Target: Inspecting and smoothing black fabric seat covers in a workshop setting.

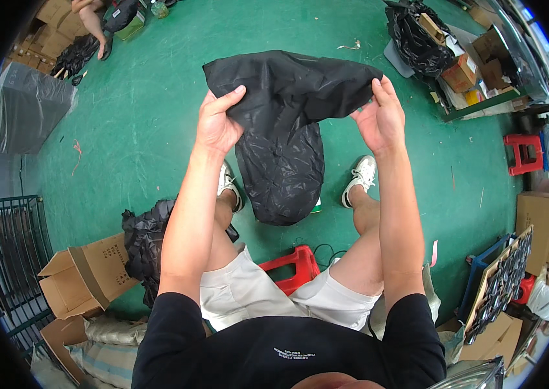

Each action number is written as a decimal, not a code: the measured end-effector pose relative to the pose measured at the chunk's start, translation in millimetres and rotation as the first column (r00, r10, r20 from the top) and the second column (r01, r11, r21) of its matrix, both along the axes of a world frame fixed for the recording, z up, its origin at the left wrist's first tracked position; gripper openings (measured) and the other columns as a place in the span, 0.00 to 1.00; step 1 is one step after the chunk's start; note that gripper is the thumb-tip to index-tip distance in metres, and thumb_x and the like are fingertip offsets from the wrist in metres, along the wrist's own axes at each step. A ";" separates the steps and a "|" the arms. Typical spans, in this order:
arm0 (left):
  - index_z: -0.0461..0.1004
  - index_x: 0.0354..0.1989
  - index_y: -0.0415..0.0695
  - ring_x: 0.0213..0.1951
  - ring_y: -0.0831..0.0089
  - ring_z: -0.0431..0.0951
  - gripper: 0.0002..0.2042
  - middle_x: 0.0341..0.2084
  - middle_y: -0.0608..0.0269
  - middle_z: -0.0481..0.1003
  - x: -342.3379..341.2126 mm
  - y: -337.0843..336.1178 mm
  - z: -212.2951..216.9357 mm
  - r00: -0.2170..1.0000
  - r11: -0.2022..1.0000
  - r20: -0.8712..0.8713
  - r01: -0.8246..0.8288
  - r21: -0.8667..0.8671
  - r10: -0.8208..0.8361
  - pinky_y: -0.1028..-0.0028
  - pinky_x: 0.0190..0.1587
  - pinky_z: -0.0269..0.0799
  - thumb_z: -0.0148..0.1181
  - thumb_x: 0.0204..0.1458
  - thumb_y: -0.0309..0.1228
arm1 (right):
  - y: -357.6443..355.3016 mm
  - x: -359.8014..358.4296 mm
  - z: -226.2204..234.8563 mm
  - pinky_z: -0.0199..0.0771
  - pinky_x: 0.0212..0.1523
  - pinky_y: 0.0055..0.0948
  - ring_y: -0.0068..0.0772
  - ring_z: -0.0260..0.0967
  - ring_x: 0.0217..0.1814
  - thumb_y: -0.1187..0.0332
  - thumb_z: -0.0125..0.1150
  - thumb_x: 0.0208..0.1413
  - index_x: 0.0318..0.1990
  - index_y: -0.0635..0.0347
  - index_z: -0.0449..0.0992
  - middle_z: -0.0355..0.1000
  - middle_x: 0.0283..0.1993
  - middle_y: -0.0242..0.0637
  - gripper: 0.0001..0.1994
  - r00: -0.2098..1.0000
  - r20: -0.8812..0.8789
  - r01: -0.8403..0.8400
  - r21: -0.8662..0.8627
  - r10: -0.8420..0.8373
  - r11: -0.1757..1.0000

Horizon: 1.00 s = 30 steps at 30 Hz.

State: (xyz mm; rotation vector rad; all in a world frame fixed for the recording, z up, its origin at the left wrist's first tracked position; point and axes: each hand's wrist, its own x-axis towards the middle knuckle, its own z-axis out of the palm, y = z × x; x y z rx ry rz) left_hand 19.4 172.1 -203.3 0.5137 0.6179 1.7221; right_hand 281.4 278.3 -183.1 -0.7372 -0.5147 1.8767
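From the head view, you sit on a low red stool [294,266] over the green floor [145,117], and everything else is best placed from the black plastic bag [284,129] you hold up in front of your knees. Your left hand [216,123] pinches the bag's upper left edge, thumb laid over the front and fingers curled behind; your right hand [381,117] does the same at the upper right corner, so the top edge is stretched between them and the rest hangs down freely, its rounded lower end dangling between your white shoes [359,178]. Holding it by the two corners seems to keep the film taut and off the floor. Below and left of the bag, beside your left thigh, lies a crumpled heap of dark plastic [141,246], with an open cardboard box [83,275] just beyond it. Up and right of the bag, well apart, a filled black sack [417,39] leans among cartons. Far up-left, another person's legs [90,23] show near the rim.
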 end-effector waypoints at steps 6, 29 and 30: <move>0.71 0.51 0.30 0.49 0.57 0.79 0.14 0.46 0.47 0.77 -4.3 0.2 -1.0 0.948 0.986 0.310 0.113 -0.121 -0.071 0.61 0.55 0.75 0.51 0.60 0.25 | -8.9 2.7 18.7 0.73 0.56 0.39 0.38 0.72 0.54 0.78 0.55 0.58 0.53 0.62 0.69 0.73 0.51 0.39 0.15 0.990 -0.052 -0.121 0.138 0.129 0.983; 0.69 0.55 0.34 0.51 0.58 0.77 0.21 0.52 0.51 0.74 -34.4 33.5 -108.1 0.943 0.804 0.030 -0.266 -0.532 0.331 0.56 0.53 0.74 0.61 0.58 0.34 | 39.0 -69.8 -130.0 0.75 0.56 0.41 0.42 0.75 0.51 0.66 0.53 0.64 0.52 0.68 0.72 0.75 0.51 0.46 0.15 0.988 0.102 -0.093 -0.193 0.114 0.977; 0.69 0.56 0.33 0.53 0.55 0.75 0.23 0.54 0.51 0.73 -37.2 23.9 -143.5 0.937 0.788 0.072 -0.244 -0.565 0.342 0.51 0.55 0.71 0.62 0.57 0.34 | 31.9 -67.1 -166.2 0.75 0.56 0.44 0.44 0.74 0.53 0.67 0.53 0.64 0.52 0.68 0.72 0.74 0.53 0.48 0.15 0.983 0.049 -0.151 -0.314 0.174 0.938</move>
